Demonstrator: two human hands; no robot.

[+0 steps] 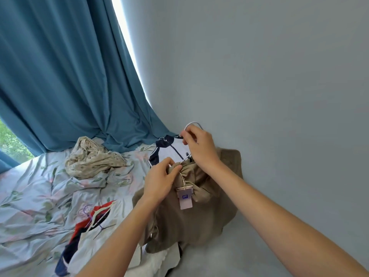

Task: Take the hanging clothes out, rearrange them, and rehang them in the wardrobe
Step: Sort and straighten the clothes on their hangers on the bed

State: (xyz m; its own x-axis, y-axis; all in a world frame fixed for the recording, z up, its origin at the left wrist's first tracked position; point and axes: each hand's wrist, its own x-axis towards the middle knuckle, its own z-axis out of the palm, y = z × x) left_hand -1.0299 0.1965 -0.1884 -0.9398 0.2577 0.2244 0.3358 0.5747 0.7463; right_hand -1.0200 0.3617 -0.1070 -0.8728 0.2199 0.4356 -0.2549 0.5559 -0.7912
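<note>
Far left: a strip of window with greenery (12, 142), cut off by the frame edge, then the teal curtain (65, 76) falling in folds onto the bed (30, 186), its hem bunched where bed meets wall. Floral sheet rumpled across the left half of the bed, open fabric between the heaps. Near the curtain hem, a crumpled cream cloth (93, 158), apart from everything else. Lower down, toward the bottom edge, a red, white and navy garment (83, 232) lying with a pale hanger (99, 214) on it, running out of the frame. At centre, left hand (159, 182) pinching the gathered top of the tan garment (191, 212), thumb and fingers curled on the fabric just beside a hang tag (185, 197) dangling on its string. Tan garment draped downward over white cloth at the bed's right edge. Just above, right hand (199, 148) gripping a white hanger (192, 124) near the neck, hook poking up above the fingers. Behind both hands, a white top with navy collar (163, 148), flat on the bed close to the corner. Right of that, bare grey wall (279, 96), close against the tan garment's far side, little clearance there.
</note>
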